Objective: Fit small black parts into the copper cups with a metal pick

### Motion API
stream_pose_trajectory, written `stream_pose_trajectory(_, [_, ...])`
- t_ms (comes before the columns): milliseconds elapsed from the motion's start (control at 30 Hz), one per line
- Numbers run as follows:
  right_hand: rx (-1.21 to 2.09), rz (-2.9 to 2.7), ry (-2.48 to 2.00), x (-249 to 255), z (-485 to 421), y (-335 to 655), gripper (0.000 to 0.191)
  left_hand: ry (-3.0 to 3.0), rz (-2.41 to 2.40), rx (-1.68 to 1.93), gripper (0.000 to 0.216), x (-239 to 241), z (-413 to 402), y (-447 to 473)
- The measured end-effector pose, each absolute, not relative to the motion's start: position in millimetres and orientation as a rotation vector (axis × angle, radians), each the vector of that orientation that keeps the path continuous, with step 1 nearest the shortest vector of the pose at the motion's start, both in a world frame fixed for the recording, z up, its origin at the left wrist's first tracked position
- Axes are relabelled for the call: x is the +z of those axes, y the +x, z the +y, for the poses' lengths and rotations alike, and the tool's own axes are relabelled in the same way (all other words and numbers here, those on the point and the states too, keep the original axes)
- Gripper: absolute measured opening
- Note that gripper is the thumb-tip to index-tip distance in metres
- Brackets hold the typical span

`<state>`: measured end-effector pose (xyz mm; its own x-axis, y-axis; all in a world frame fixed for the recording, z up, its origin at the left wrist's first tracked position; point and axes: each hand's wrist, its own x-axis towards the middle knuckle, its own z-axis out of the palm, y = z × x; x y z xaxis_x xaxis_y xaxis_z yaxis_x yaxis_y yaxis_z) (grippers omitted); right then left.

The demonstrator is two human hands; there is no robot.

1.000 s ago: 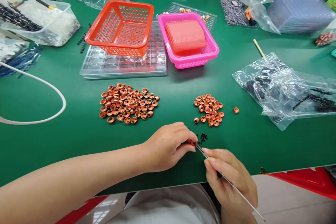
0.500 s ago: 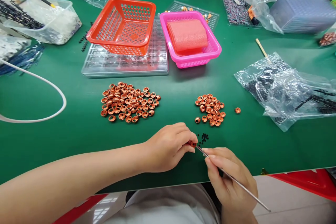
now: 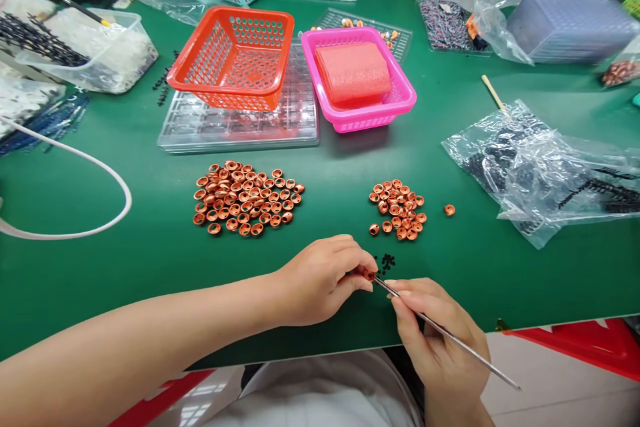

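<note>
My left hand (image 3: pixel 320 280) pinches one small copper ring (image 3: pixel 369 274) just above the green table (image 3: pixel 150 260). My right hand (image 3: pixel 435 340) grips a thin metal rod (image 3: pixel 450 337) like a pen, its tip touching that ring. A few tiny black bits (image 3: pixel 387 260) lie just beyond the fingertips. Beyond them sits a small heap of copper rings (image 3: pixel 399 209), with a single ring (image 3: pixel 449 210) apart to its right. A bigger heap of copper rings (image 3: pixel 245 197) lies to the left.
An orange basket (image 3: pixel 233 57) rests on clear plastic trays (image 3: pixel 240 123). Beside it a pink basket (image 3: pixel 357 77) holds red foam. Plastic bags of black parts (image 3: pixel 540 170) lie at right, a white cord (image 3: pixel 75 167) at left. Other people's hands show at the far edge.
The rod's rear end has swung slightly lower and to the right in my right hand. Both hands stay at the same spot; the view shifted a little.
</note>
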<state>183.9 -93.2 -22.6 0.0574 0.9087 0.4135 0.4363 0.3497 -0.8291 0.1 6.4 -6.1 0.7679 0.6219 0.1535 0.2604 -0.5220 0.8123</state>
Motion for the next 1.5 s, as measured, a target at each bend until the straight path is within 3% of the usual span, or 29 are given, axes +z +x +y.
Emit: stream_pose_trajectory(1500, [0.623, -1.508, -1.258, -22.5, -94.8, 184.5, 0.035, 2.082, 0.655, 0.493, 0.005, -3.3, 8.0, -0.3])
